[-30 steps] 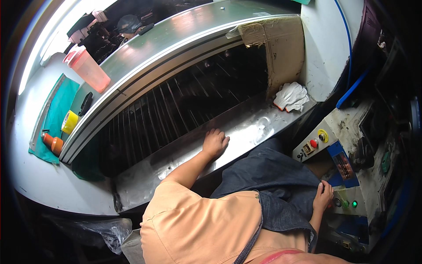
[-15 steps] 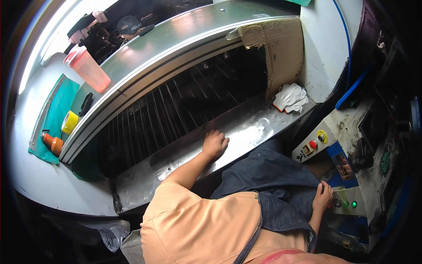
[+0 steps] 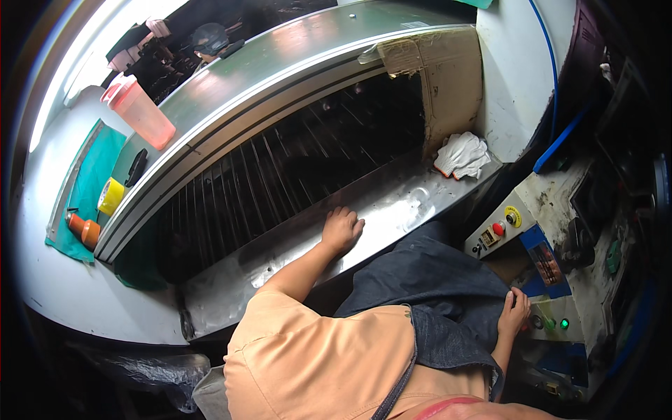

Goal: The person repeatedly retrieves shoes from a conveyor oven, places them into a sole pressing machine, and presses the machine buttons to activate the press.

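The left hand [image 3: 341,229] is rested, loosely spread, on the metal ledge [image 3: 399,212]; the right hand [image 3: 514,309] is placed beside the control panel [image 3: 564,308], its grip not determinable.

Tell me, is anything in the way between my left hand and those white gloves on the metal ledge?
Nothing visible: between your left hand and the white gloves, only the shiny, marked surface of the metal ledge shows. The cardboard stands behind the gloves, not between.
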`<move>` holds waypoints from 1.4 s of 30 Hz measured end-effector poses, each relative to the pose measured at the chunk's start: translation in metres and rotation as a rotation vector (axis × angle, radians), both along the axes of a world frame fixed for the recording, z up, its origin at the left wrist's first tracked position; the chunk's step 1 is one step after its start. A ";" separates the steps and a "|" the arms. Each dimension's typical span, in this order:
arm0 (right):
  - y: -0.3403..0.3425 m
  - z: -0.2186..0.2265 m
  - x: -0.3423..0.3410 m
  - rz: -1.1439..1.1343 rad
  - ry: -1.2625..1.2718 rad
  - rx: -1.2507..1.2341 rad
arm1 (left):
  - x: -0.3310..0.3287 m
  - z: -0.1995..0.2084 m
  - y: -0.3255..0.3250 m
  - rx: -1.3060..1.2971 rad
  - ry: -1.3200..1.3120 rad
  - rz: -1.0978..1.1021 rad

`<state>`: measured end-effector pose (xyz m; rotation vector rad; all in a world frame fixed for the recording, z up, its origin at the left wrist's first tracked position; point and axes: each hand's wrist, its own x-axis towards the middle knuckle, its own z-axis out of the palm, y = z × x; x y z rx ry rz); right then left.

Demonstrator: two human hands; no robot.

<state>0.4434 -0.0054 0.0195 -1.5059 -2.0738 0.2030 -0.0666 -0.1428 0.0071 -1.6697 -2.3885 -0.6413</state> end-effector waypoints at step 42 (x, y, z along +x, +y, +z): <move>0.400 0.172 0.066 -0.435 -0.597 -0.182 | 0.001 0.010 -0.007 -0.030 -0.108 0.058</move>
